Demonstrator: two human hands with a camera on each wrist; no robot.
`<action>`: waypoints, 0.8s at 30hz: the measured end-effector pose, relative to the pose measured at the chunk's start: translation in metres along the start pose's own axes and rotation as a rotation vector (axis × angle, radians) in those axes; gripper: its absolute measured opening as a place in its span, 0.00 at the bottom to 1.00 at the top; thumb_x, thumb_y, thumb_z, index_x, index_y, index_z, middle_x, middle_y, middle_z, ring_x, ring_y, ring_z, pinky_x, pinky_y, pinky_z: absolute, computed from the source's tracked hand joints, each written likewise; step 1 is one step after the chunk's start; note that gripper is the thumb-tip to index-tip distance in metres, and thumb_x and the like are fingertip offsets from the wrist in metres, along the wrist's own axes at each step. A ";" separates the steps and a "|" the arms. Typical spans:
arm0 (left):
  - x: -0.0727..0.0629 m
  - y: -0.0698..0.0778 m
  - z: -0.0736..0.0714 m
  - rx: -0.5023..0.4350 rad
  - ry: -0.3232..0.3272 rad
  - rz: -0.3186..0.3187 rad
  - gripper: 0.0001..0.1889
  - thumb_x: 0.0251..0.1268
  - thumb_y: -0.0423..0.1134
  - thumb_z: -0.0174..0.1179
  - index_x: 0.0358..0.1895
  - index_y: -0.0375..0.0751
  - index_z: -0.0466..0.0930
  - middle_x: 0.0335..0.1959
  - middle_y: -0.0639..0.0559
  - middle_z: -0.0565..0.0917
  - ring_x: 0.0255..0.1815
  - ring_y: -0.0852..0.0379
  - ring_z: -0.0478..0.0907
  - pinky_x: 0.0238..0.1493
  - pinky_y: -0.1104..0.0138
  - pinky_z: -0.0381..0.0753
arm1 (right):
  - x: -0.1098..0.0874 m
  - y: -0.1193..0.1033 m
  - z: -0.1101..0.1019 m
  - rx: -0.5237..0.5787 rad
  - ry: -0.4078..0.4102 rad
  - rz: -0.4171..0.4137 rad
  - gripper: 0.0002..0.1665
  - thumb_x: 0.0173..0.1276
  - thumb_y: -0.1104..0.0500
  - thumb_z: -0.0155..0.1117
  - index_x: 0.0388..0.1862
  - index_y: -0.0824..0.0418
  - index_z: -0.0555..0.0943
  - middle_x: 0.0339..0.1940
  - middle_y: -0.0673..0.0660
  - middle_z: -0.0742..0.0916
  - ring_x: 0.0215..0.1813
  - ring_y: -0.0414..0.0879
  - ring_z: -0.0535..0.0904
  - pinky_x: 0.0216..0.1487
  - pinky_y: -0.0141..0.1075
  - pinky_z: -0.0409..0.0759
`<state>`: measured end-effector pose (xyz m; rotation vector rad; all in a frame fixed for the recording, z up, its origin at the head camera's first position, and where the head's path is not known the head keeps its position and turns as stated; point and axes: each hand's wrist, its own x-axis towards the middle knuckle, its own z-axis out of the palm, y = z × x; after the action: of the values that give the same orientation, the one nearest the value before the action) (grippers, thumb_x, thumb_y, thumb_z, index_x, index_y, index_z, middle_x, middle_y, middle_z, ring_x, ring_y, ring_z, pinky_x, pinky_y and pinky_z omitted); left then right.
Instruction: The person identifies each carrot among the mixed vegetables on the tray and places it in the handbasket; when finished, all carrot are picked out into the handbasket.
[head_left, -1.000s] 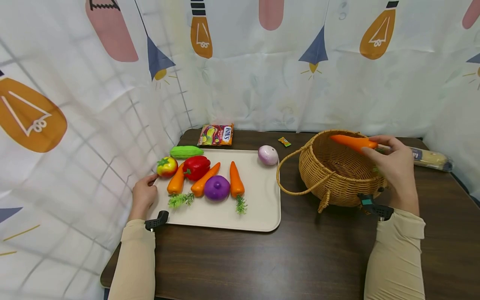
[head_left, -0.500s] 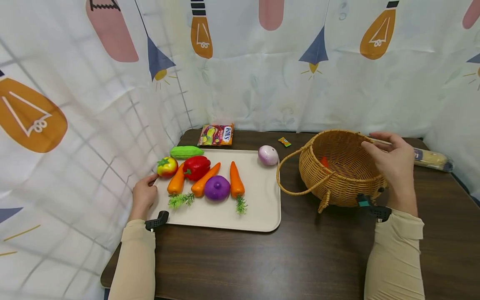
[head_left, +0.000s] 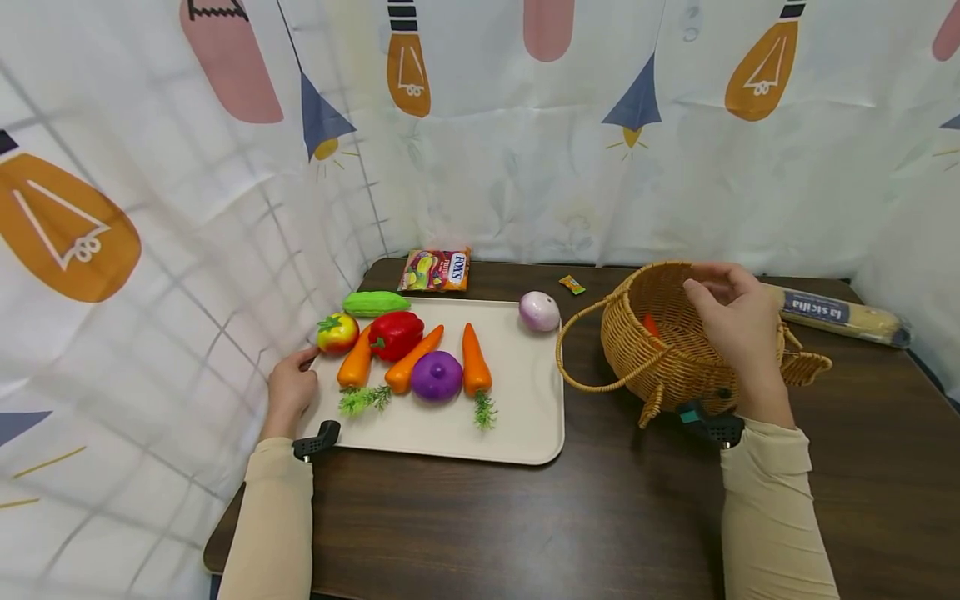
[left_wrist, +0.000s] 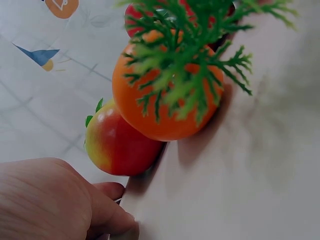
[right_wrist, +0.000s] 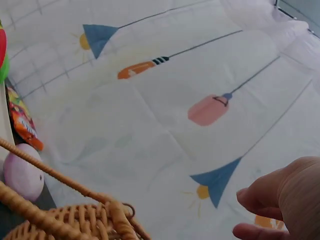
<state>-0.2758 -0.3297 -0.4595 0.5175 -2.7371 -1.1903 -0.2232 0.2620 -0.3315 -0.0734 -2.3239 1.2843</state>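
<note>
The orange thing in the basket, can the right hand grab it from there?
Probably yes: the right hand looks empty and is near the open top of the basket, with nothing seeming to block the way in. Only a bit of the orange thing shows, though.

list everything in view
table: 1, brown, beneath
tray: 1, cream, left
carrots: 3, orange, tray
tomato: 1, red-yellow, tray
pepper: 1, red, tray
gourd: 1, green, tray
vegetable: 1, purple, tray
onion: 1, lilac, tray
bag: 1, multicoloured, behind tray
sweet: 1, multicoloured, beyond onion
basket: 1, tan, right
object: 1, orange, in basket
packet: 1, yellowish, far right
backdrop: 1, white, behind
devices: 2, black, wrists
sleeves: 2, beige, arms
left grip: 1, tray edge
right grip: 1, over basket
</note>
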 end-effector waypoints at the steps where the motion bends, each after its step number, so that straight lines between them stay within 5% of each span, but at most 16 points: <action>1: 0.000 0.000 0.000 0.001 0.001 -0.001 0.31 0.61 0.25 0.39 0.71 0.37 0.66 0.67 0.33 0.71 0.69 0.36 0.64 0.66 0.46 0.65 | -0.001 -0.003 0.004 0.000 0.000 -0.012 0.25 0.71 0.46 0.58 0.60 0.58 0.79 0.50 0.55 0.83 0.46 0.32 0.75 0.44 0.29 0.72; 14: 0.004 0.002 0.000 -0.010 0.017 0.005 0.31 0.58 0.23 0.39 0.68 0.34 0.69 0.66 0.33 0.72 0.69 0.38 0.64 0.66 0.48 0.65 | -0.021 -0.043 0.049 0.063 -0.012 -0.274 0.14 0.69 0.60 0.62 0.51 0.61 0.83 0.42 0.56 0.84 0.42 0.38 0.81 0.43 0.21 0.75; 18: 0.004 0.003 0.000 0.001 0.018 0.002 0.32 0.57 0.23 0.39 0.68 0.34 0.70 0.66 0.33 0.72 0.69 0.37 0.64 0.66 0.48 0.65 | -0.026 -0.047 0.060 0.088 -0.052 -0.298 0.13 0.69 0.60 0.62 0.51 0.60 0.83 0.43 0.53 0.84 0.44 0.41 0.81 0.45 0.23 0.77; 24: 0.003 0.002 -0.001 0.007 0.021 -0.005 0.32 0.56 0.23 0.39 0.68 0.35 0.71 0.66 0.34 0.72 0.70 0.38 0.63 0.66 0.49 0.66 | -0.038 -0.057 0.083 0.261 -0.215 -0.239 0.13 0.68 0.62 0.63 0.51 0.61 0.82 0.45 0.56 0.86 0.46 0.41 0.82 0.46 0.26 0.79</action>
<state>-0.2794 -0.3302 -0.4572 0.5351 -2.7249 -1.1700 -0.2149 0.1542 -0.3366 0.4345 -2.2293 1.5172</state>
